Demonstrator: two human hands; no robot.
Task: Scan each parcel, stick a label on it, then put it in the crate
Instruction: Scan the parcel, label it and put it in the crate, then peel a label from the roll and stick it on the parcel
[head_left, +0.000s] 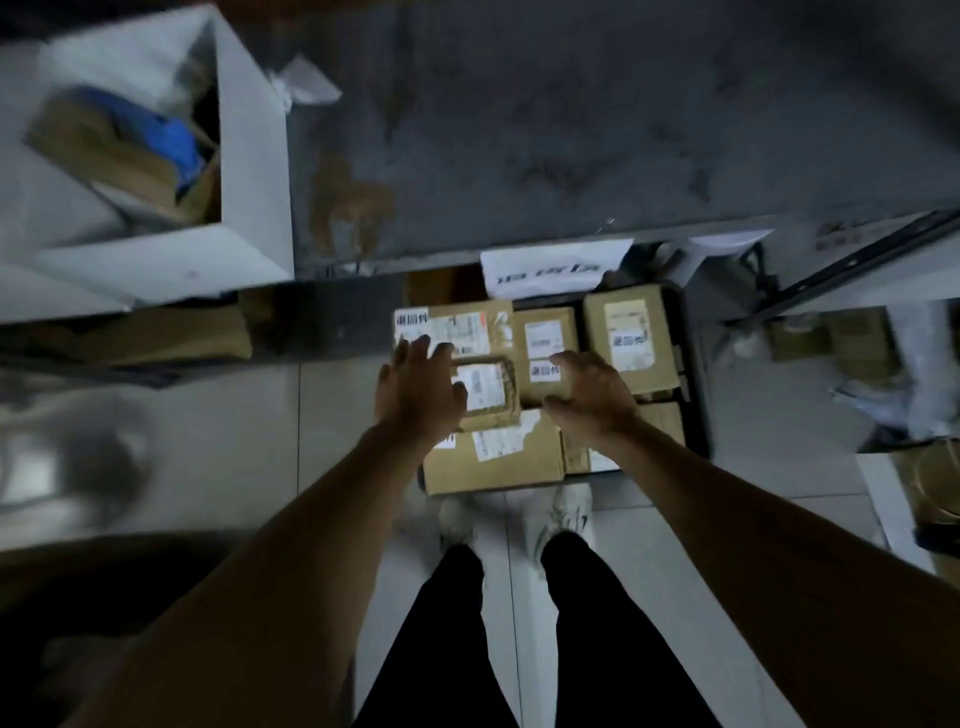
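Hands' grip wide: left hand (421, 387), right hand (589, 397) flank small parcel (488, 387); long axis runs away from the person

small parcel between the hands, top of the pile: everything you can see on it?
The small parcel is a squarish brown cardboard box, wrapped in what looks like clear tape, with a white printed label on its top face. It lies flat, slightly rotated, on larger brown boxes in the dark crate. The left hand lies on its left edge, fingers spread; whether they grip it is unclear. The right hand hovers just right of it, fingers loosely curled, apparently not touching. The print is too blurred to read.
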